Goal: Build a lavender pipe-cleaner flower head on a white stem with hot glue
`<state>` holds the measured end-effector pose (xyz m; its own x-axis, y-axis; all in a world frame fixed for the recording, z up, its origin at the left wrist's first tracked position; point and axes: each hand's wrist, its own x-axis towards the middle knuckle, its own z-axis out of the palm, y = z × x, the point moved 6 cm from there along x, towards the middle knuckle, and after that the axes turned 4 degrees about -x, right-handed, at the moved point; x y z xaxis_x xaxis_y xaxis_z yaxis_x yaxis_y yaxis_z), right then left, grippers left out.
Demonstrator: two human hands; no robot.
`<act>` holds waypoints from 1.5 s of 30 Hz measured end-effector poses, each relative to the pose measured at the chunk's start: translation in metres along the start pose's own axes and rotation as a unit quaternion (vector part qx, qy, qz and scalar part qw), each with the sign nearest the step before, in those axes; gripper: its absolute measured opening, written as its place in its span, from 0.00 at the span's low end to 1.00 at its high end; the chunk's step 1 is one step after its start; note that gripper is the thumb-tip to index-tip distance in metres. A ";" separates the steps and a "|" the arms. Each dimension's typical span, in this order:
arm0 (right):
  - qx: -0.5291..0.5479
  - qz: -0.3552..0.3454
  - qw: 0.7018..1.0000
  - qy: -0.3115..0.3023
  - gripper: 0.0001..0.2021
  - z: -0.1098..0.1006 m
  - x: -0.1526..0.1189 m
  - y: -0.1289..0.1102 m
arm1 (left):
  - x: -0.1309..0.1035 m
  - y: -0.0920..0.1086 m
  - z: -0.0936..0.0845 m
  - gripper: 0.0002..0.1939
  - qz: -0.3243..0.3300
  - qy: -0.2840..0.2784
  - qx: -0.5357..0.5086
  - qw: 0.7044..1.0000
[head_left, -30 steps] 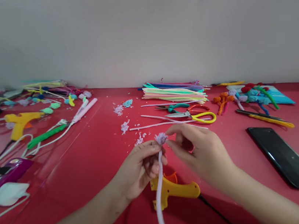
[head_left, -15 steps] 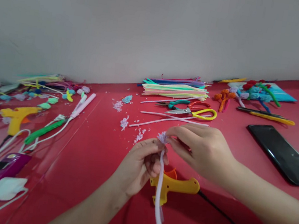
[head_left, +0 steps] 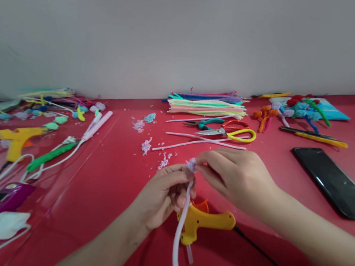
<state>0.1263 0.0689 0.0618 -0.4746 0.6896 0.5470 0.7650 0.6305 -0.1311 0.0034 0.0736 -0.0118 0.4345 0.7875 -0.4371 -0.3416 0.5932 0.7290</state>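
Note:
A lilac pipe cleaner (head_left: 179, 234) with a frayed, flower-like tuft (head_left: 191, 165) at its top hangs down between my hands. My left hand (head_left: 165, 193) pinches it just under the tuft, thumb and fingers together. From the right, my right hand (head_left: 240, 175) closes its fingertips on the side of the tuft. Below the hands a yellow glue gun (head_left: 209, 220) lies on the red table (head_left: 103, 210), partly behind the hanging stem, its black cord running to the lower right.
Scissors (head_left: 241, 135) and pliers (head_left: 212, 122) lie behind my hands, near bundled pipe cleaners (head_left: 205, 108) and fluffy clippings (head_left: 146, 145). At right is a black phone (head_left: 335, 184). A second glue gun (head_left: 17, 141) and a purple power strip (head_left: 11, 202) lie left.
The lower part of the lilac stem has swung left, showing more of the glue gun and its glue stick. Both hands keep nearly the same pose.

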 end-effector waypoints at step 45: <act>0.021 0.106 0.979 -0.172 0.08 0.008 -0.004 0.012 | 0.005 0.013 -0.010 0.07 0.069 0.001 -0.022 0.997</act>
<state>0.1340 0.0764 0.0514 -0.4311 0.8810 0.1949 0.8472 0.4695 -0.2484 -0.0075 0.0870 -0.0094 0.3790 0.8629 -0.3344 -0.4352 0.4851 0.7585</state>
